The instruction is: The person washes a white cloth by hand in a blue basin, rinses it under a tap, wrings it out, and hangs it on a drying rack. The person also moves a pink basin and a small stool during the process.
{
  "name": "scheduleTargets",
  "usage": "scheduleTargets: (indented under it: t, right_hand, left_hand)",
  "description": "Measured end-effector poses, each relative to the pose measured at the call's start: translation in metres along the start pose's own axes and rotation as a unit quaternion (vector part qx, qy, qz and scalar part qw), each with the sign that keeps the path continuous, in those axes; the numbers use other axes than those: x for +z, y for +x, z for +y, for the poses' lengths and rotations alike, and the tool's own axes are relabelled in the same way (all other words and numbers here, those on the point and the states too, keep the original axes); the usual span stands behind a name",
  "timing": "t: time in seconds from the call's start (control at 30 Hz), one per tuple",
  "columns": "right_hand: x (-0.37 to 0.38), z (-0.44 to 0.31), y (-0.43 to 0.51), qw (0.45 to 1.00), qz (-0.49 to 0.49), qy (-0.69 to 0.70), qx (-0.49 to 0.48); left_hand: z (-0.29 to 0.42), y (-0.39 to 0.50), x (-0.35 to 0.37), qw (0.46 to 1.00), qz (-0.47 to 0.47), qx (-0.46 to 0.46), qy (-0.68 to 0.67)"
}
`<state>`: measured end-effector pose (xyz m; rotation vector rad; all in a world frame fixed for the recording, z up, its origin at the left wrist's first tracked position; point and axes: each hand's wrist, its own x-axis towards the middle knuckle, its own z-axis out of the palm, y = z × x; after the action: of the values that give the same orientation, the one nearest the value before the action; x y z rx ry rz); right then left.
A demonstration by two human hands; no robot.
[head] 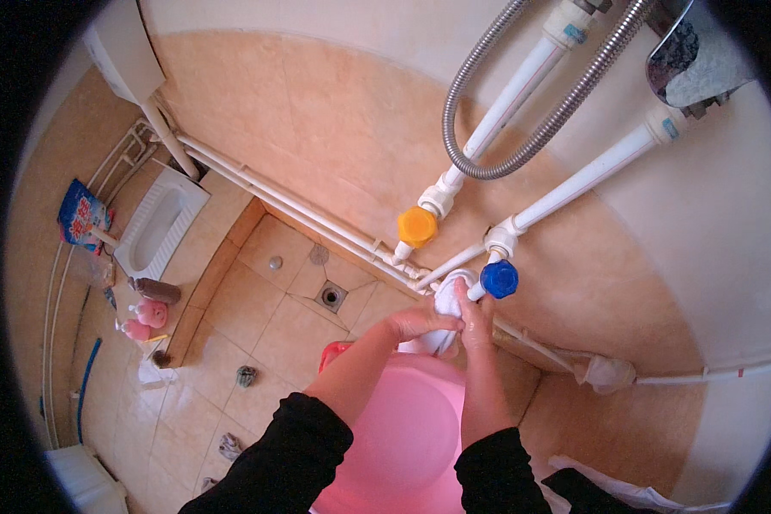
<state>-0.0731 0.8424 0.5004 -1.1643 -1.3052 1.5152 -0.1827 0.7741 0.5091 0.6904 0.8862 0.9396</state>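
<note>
Both of my hands grip a wet-looking white cloth [448,297] just below the blue-handled valve [499,279]. My left hand [417,321] closes around the cloth from the left, its thumb pointing toward the other hand. On the right side, my right hand [475,324] presses the cloth close by the valve's white outlet. Part of the cloth hangs below my hands, over the far rim of a pink plastic basin [392,430]. A yellow-handled valve [417,226] sits on the wall up and to the left. Whether water runs from the outlet cannot be seen.
A flexible metal hose [533,154] loops before the white pipes. Tiled floor holds a drain [331,296] and small crumpled cloths [247,376]. On a raised step at left are a squat toilet [160,221], pink pump bottles [149,313], a brown bottle [157,290] and a blue bag [83,215].
</note>
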Motion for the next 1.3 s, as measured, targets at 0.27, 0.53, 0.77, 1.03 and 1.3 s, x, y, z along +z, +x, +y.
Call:
scheduleTargets:
  t: [0.27, 0.53, 0.77, 1.03, 1.3]
  right_hand:
    - [-0.01, -0.009, 0.005, 0.988, -0.12, -0.071, 0.067]
    - [0.002, -0.006, 0.005, 0.992, -0.097, -0.022, 0.084]
    - [0.013, 0.011, 0.012, 0.994, -0.038, -0.043, 0.092]
    - [0.012, 0.031, 0.018, 0.995, 0.018, -0.1, 0.024]
    - [0.009, 0.002, -0.017, 0.986, 0.059, 0.136, 0.081]
  left_hand:
    - [-0.027, 0.016, 0.006, 0.994, 0.084, -0.028, 0.061]
    - [-0.076, 0.053, -0.002, 0.945, 0.2, 0.096, 0.24]
    - [-0.011, 0.015, 0.021, 0.869, 0.216, -0.094, 0.434]
    - [-0.011, 0.017, 0.02, 0.843, 0.193, -0.085, 0.494]
    - [-0.009, -0.003, -0.03, 0.943, 0.094, -0.114, 0.296]
